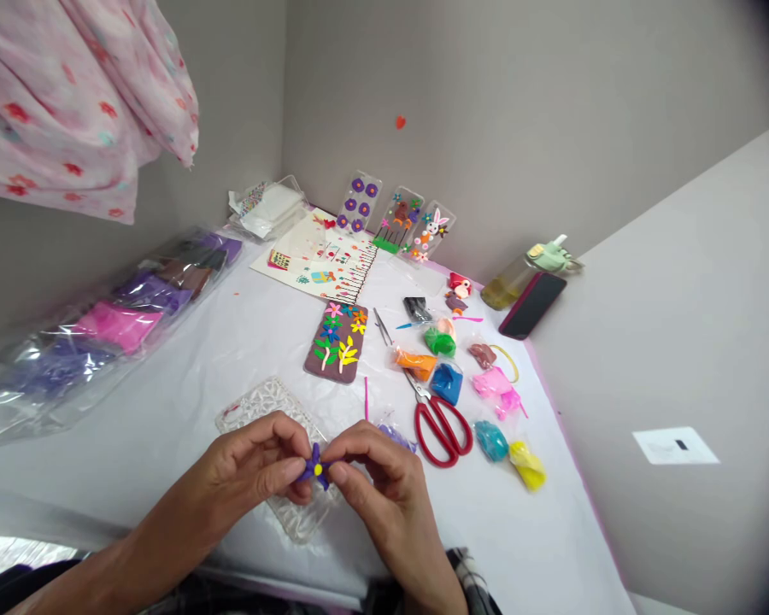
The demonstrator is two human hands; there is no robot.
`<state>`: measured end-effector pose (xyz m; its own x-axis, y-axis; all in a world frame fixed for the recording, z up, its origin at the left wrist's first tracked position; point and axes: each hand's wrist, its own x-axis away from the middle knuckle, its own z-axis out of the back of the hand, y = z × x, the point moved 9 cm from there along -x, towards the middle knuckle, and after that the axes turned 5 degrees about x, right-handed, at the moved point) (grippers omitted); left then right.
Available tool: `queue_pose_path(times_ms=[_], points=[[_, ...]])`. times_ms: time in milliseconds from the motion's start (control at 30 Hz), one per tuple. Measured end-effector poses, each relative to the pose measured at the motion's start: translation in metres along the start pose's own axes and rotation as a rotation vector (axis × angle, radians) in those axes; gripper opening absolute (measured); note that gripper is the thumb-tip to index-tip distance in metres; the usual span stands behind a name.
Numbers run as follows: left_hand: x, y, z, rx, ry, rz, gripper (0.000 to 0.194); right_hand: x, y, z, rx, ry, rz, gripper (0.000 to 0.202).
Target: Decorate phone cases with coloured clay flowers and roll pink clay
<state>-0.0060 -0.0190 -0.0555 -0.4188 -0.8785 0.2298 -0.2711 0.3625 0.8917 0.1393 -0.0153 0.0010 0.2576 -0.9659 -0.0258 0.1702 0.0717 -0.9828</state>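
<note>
A small purple clay flower (318,466) with a yellow centre is held up between both hands near the table's front. My left hand (262,461) pinches its left petals between thumb and fingers. From the other side, the thumb and forefinger of my right hand (375,478) close on a right petal. Below the hands lies a clear, lace-patterned tray (295,521), partly covered by them. Just beyond it is a brown phone case (324,367) decorated with colourful clay flowers and leaves.
Red-handled scissors (442,431), tweezers (383,326) and several wrapped clay lumps, including yellow (526,465), lie to the right. Decorated clear cases (359,201) lean on the back wall by a spiral notebook (282,273). A phone (533,305) leans against a bottle (509,278). Bagged clay (121,325) lines the left.
</note>
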Motion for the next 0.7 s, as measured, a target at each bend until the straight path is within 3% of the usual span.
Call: queue_pose_path(times_ms=[700], points=[[-0.0004,-0.0027,-0.0018,-0.005,-0.033,0.03,0.028,0.0003,0.0096,-0.0014,-0.024,0.012,-0.074,0.006]])
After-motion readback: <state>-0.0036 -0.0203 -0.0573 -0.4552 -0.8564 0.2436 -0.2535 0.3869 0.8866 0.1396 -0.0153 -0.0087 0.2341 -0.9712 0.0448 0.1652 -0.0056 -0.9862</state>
